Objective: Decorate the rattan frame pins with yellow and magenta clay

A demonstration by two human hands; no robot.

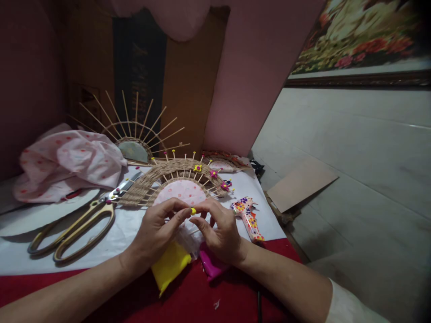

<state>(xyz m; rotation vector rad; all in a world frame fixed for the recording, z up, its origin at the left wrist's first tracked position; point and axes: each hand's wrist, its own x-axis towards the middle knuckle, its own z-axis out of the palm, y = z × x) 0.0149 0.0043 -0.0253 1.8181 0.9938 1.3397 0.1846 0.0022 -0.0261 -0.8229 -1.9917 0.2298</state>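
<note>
Between the fingertips of both hands sits a small piece of yellow clay. My left hand pinches it from the left. My right hand has its index finger against the clay's other side, with the thumb bent just below. Beneath the hands lie a yellow clay packet and a magenta clay packet, partly covered by clear plastic. Just beyond them stands a half-round woven fan with a pink dotted centre. Yellow and magenta balls tip its sticks, and several clay flowers sit along its right side.
Large scissors lie at left beside crumpled dotted cloth. A flower-patterned glue gun rests at right. Behind stand a bare-stick fan frame and a cardboard box. White paper partly covers the red cloth.
</note>
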